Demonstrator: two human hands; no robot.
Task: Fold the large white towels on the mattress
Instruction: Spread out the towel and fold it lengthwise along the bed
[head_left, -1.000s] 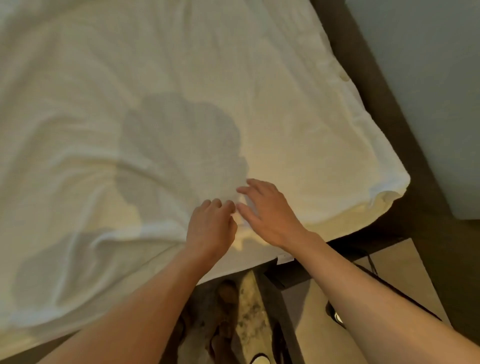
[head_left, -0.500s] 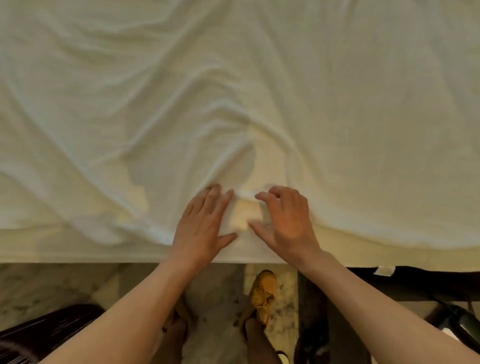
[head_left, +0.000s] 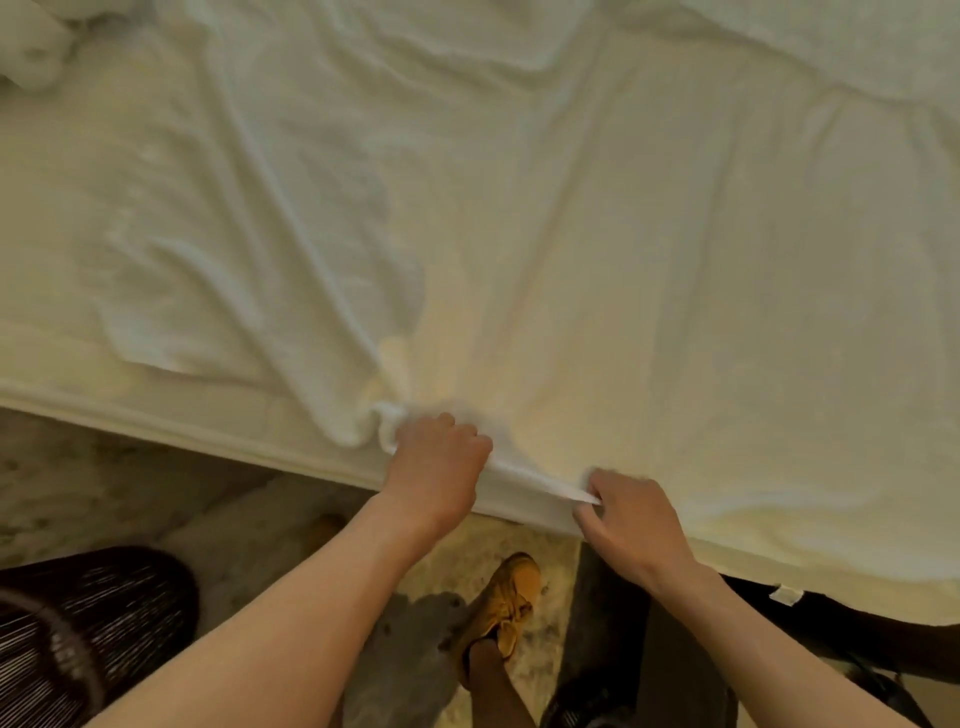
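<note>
**A:** How far are we getting with the towel (head_left: 519, 234)?

**B:** Barely begun, we are judging. It is lying open and rumpled on the mattress (head_left: 156, 415), spreading away beyond our fingers. No fold is showing yet.

**A:** What are we holding?

**B:** Our left hand (head_left: 439, 467) is gripping a bunched handful of the near hem, its fingers (head_left: 462, 434) curled tight on the cloth. Our right hand (head_left: 631, 525), just to the right, is pinching the same hem between thumb and fingers. A short strip is stretching taut between the two.

**A:** And what is remaining?

**B:** Nearly everything, we are thinking: carrying the hem over, squaring it, folding again. A white heap (head_left: 31, 57) is lying far beyond and left of our left fingers. We cannot tell whether it is another towel.

**A:** Are we finding room?

**B:** Beyond our fingers, plenty. The mattress edge is running right at our fingers, and right of them the towel is hanging over it. Behind our fingers the floor (head_left: 130, 483) is showing, with a shoe (head_left: 511, 592) and, to the left, a dark basket (head_left: 78, 639). Pulling back, we are risking a dropped hem.
</note>
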